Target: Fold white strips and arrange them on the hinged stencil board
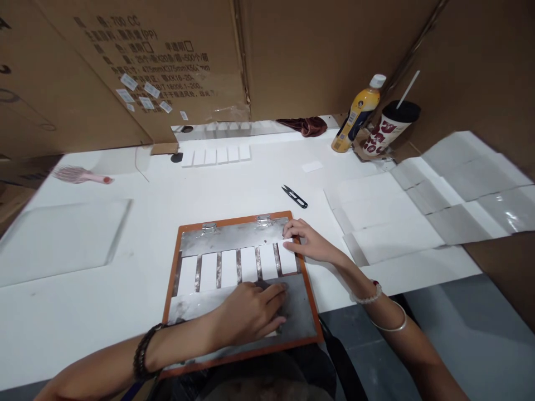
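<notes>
A board with an orange border (312,312) and a grey metal plate (234,234) lies at the table's front edge. Several white cards (209,273) sit in a row of slots across it. My right hand (311,240) is at the board's upper right corner, thumb against the top of the rightmost white card (287,259), its other fingers bent but apart from the thumb. Over the lower plate rests my left hand (254,312), palm down with fingers spread. Something small and pale shows under its fingers, too covered to name.
Black thread snips (295,196) lie beyond the board. Behind are a row of white strips (216,156), a yellow bottle (357,114) and a lidded cup (390,129). A pink brush (86,175) and clear sheet (62,236) lie left; white sheets (388,217) right. Cardboard walls (313,55) enclose the table.
</notes>
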Demonstrator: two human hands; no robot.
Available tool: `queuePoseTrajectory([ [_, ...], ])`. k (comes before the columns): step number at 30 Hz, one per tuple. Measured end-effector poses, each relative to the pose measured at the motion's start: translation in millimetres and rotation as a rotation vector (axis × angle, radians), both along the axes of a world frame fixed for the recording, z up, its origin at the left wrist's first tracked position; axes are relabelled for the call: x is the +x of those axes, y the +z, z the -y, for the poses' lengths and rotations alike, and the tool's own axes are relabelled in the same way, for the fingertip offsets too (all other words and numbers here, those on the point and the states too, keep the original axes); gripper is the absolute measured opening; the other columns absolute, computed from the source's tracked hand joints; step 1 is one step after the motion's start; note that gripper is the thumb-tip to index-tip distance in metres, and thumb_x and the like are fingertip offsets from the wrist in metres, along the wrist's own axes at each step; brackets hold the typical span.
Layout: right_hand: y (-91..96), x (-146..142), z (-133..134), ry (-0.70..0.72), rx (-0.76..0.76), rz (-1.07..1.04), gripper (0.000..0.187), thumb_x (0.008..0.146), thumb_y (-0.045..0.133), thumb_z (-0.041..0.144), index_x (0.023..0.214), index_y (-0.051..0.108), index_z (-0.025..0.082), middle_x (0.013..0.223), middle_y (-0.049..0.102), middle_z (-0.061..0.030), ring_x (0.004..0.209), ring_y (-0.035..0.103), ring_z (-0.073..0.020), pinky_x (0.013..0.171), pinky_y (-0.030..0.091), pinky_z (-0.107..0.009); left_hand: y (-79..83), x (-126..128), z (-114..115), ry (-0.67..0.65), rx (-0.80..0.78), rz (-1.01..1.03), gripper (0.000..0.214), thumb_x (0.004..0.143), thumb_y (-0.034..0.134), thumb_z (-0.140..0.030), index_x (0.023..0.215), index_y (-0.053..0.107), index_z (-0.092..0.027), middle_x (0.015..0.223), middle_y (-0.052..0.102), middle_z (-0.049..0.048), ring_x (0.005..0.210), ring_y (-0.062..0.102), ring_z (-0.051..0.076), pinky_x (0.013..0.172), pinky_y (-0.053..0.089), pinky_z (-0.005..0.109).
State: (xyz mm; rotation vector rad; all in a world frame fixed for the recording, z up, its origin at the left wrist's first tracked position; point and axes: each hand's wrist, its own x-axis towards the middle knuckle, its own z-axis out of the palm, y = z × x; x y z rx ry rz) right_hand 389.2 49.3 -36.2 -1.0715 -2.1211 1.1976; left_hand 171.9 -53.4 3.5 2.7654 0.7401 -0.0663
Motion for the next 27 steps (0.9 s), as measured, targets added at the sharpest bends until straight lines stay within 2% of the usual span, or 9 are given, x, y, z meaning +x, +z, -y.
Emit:
queuePoseTrajectory([
  [6,1.3,1,2,0.004,0.018,0.018,0.012,0.085,0.061,0.027,0.074,0.059,0.021,0.099,0.059,-0.0028,0.097,0.051,-0.0203,0.091,0.040,-0.041,-1.7,4,2,0.002,0.032,-0.016,0.040,0.094,0.045,-0.037,0.124,0.054,-0.012,0.130,0.058,0.0116,0.066,0.068,0.019,0.055,0.054,0.036],
  [12,3.8,2,4,0.009,0.036,0.033,0.013,0.086,0.060,0.029,0.076,0.059,0.022,0.101,0.059,-0.0026,0.098,0.052,-0.0201,0.090,0.042,-0.041,-2.6,13,-3,0.010,0.120,-0.083,0.052,0.095,0.042,-0.042,0.134,0.046,-0.007,0.141,0.047,0.0189,0.071,0.069,0.020,0.056,0.054,0.035],
  [17,2.5,1,4,-0.003,0.066,0.051,0.012,0.086,0.060,0.029,0.076,0.060,0.023,0.101,0.060,-0.0022,0.098,0.054,-0.0203,0.089,0.044,-0.041,-8.0,18,-8,0.016,0.139,-0.127,0.057,0.095,0.042,-0.047,0.130,0.050,-0.002,0.141,0.046,0.0216,0.075,0.069,0.023,0.055,0.054,0.036],
  [20,5.5,4,5,-0.041,0.102,0.063,0.009,0.089,0.057,0.031,0.091,0.063,0.025,0.105,0.061,-0.0028,0.104,0.054,-0.0204,0.092,0.044,-0.040,-10.0,18,-9,0.009,0.129,-0.126,0.060,0.095,0.041,-0.048,0.131,0.049,-0.001,0.140,0.047,0.0214,0.075,0.069,0.024,0.055,0.054,0.036],
  [23,12.1,9,16,-0.117,0.157,0.098,0.026,0.092,0.053,0.033,0.115,0.057,0.024,0.115,0.060,-0.0061,0.113,0.052,-0.0216,0.096,0.042,-0.042,-9.5,16,-11,0.004,0.114,-0.118,0.060,0.095,0.041,-0.048,0.132,0.047,-0.001,0.139,0.048,0.0216,0.074,0.069,0.023,0.056,0.055,0.037],
  [27,17.4,11,47,-0.130,0.235,0.175,0.029,0.094,0.048,0.032,0.121,0.056,0.022,0.128,0.058,-0.0096,0.122,0.049,-0.0258,0.105,0.032,-0.052,-7.2,15,-14,-0.009,0.087,-0.099,0.059,0.094,0.043,-0.048,0.131,0.047,-0.002,0.137,0.050,0.0228,0.068,0.068,0.022,0.057,0.055,0.037],
])
